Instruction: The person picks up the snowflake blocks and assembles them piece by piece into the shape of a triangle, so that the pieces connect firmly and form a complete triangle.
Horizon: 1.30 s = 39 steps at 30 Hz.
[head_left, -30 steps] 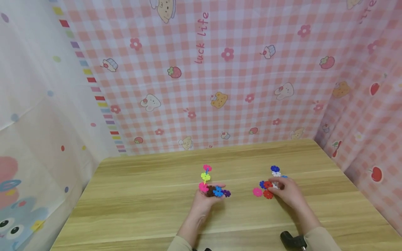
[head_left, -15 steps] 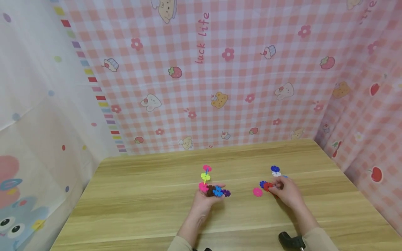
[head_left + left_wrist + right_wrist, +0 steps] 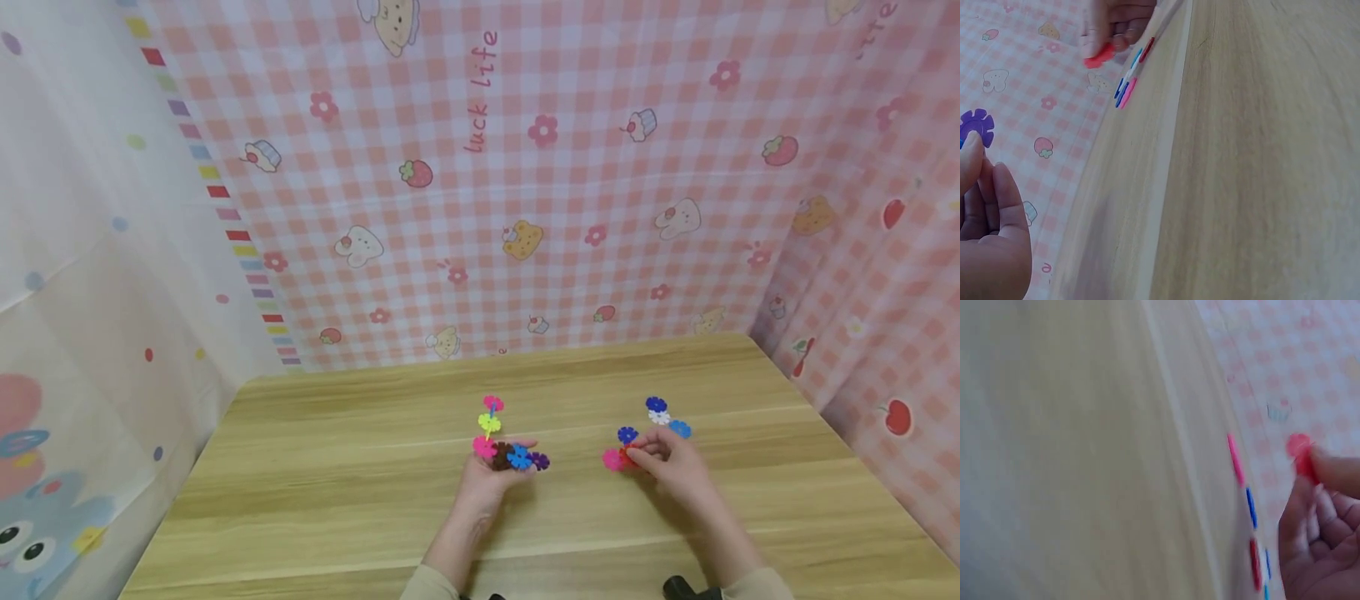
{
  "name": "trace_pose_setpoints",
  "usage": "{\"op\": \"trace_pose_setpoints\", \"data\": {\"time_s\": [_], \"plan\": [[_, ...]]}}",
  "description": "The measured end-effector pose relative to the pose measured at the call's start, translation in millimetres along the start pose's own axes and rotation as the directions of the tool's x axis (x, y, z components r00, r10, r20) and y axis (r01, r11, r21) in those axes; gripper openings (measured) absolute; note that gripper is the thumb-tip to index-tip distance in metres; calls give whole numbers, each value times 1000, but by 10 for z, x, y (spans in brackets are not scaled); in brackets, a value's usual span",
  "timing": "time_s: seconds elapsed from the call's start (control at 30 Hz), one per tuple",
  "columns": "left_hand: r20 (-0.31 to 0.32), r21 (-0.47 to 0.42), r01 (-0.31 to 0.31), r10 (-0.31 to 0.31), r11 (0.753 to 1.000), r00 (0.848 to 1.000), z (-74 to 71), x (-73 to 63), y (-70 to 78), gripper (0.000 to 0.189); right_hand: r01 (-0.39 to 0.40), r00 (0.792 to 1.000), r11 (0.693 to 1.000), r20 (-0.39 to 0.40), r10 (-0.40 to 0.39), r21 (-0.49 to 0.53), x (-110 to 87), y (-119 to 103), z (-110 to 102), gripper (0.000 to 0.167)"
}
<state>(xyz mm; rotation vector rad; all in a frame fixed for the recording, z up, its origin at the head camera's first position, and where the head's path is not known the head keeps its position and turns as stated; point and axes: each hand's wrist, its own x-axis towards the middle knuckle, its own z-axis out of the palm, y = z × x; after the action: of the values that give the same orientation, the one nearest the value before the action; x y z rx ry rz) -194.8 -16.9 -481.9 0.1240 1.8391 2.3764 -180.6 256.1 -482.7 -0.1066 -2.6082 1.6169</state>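
My left hand (image 3: 483,490) holds a chain of joined snowflake discs above the table. In it are pink, a yellow disc (image 3: 490,422), a brown disc (image 3: 502,455), a blue disc (image 3: 519,457) and, at the right end, a purple disc (image 3: 979,127). To the right, my right hand (image 3: 681,471) pinches a red snowflake disc (image 3: 1099,56) between thumb and fingers, raised off the table. In the head view this red disc sits close to a pink disc (image 3: 612,459); the wrist views show that one lying on the tabletop.
Loose discs lie around the right hand: dark blue (image 3: 627,435), another dark blue (image 3: 656,404), white (image 3: 658,417) and light blue (image 3: 680,428). Another red disc (image 3: 1255,562) lies on the wooden table (image 3: 337,492). A black object (image 3: 684,588) is by the right sleeve. Patterned cloth (image 3: 480,208) hangs behind.
The right hand has picked up a red disc and moved slightly left with it, uncovering the light blue disc. The left hand has stayed nearly still with its chain.
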Motion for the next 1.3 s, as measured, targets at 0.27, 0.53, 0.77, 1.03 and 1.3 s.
{"op": "trace_pose_setpoints", "data": {"time_s": [0.27, 0.53, 0.77, 1.03, 1.3], "plan": [[-13, 15, -3, 4, 1000, 1000, 28, -9, 9, 42, -4, 977, 944, 203, -67, 330, -99, -288, 312, 21], [-5, 34, -19, 19, 999, 1000, 26, -14, 0, 41, -95, 952, 895, 303, -46, 436, -129, -397, 505, 26], [-8, 41, -27, 27, 999, 1000, 34, -10, -15, 42, -147, 936, 857, 349, -41, 493, -147, -426, 569, 20], [-21, 39, -39, 40, 998, 999, 60, -15, -22, 40, -217, 928, 804, 372, -5, 553, -157, -427, 610, 13], [-21, 46, -70, 71, 996, 997, 74, -39, -23, 39, -249, 928, 756, 372, 8, 605, -161, -425, 658, 4]]}}
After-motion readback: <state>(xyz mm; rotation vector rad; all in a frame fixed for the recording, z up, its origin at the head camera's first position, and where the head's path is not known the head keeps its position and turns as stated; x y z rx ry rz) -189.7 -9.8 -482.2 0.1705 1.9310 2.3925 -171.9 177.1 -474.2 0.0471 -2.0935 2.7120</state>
